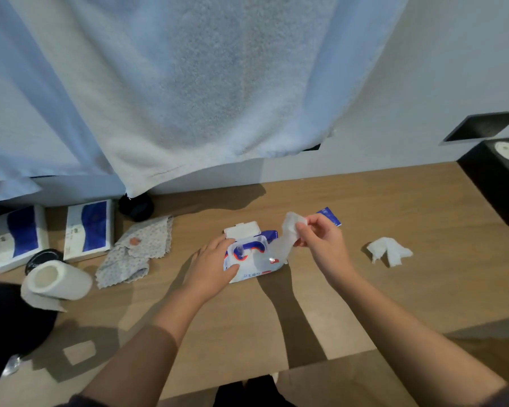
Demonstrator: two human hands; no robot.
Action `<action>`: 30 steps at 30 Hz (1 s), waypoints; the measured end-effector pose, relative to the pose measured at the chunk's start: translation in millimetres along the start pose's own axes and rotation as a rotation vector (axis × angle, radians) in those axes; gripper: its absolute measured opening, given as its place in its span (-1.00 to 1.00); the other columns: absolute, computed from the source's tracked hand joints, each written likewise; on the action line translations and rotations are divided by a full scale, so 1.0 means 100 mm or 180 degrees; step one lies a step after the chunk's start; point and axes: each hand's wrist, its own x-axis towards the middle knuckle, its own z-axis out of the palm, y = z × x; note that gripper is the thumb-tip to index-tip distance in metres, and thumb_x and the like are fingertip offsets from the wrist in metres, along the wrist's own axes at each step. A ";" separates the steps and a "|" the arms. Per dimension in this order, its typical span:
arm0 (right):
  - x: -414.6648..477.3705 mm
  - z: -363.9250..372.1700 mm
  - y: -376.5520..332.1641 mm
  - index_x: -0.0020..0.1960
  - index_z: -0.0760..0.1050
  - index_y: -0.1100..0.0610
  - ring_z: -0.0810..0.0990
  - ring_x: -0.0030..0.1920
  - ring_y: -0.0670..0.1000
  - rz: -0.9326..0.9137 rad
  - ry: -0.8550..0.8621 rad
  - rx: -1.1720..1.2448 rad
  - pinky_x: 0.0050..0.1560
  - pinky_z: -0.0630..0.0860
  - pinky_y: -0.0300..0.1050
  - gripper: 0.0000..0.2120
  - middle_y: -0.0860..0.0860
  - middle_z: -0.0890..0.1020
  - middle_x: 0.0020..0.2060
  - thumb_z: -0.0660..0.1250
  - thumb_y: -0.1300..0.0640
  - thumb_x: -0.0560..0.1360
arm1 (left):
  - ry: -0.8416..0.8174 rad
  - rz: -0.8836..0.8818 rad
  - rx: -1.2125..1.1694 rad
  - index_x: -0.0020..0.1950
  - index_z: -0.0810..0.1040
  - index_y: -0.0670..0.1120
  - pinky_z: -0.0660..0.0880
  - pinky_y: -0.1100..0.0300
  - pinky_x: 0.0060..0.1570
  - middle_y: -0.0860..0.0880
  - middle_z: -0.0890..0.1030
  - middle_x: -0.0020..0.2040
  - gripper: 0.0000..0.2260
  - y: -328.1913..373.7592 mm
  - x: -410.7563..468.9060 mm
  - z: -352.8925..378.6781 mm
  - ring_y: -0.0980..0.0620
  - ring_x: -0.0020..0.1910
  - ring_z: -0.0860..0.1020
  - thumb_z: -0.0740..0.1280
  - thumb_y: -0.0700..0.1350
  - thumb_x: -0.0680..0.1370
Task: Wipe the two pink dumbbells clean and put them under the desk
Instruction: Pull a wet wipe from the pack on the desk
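Note:
A blue and white pack of wet wipes (254,267) lies on the wooden desk (394,274) with its white lid flipped open. My left hand (212,267) rests flat on the pack's left side, fingers straight. My right hand (321,239) pinches a white wet wipe (287,237) that stretches from the pack's opening up to my fingers. No pink dumbbell is in view.
A crumpled used wipe (390,251) lies to the right. A patterned cloth (135,251), a paper towel roll (58,282) and two white and blue boxes (88,230) sit at the left. A black box (500,177) stands at the far right. A large towel (174,83) hangs behind.

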 end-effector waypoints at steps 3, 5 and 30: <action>-0.04 0.01 -0.10 -0.11 0.48 0.24 0.61 -0.30 -0.13 0.0054 -0.0186 -0.0032 -0.17 0.60 -0.17 -0.88 -0.07 0.61 -0.36 0.27 0.26 0.61 | 0.0286 -0.0073 -0.0769 0.31 0.51 0.02 0.46 0.16 0.10 0.11 0.52 0.29 -0.72 0.29 -0.01 -0.09 0.08 0.22 0.49 0.28 -0.05 0.60; -0.06 0.01 -0.14 -0.15 0.47 0.21 0.58 -0.23 -0.05 0.0179 -0.0357 -0.0018 -0.08 0.58 -0.08 -0.84 0.03 0.57 -0.29 0.27 0.23 0.61 | 0.0103 -0.0291 -0.1591 0.21 0.56 0.03 0.47 0.17 0.13 0.11 0.57 0.19 -0.80 0.46 0.04 -0.13 0.11 0.18 0.52 0.28 -0.08 0.61; -0.44 -0.19 0.27 -0.11 0.56 0.14 0.52 -0.22 -0.02 0.1038 -0.0174 0.0182 -0.18 0.44 -0.10 -0.88 0.01 0.59 -0.28 0.36 0.12 0.57 | 0.0105 -0.0384 -0.2410 0.03 0.49 0.08 0.57 0.23 -0.10 0.17 0.64 -0.03 -0.74 0.82 -0.25 0.14 0.21 -0.09 0.62 0.49 -0.13 0.46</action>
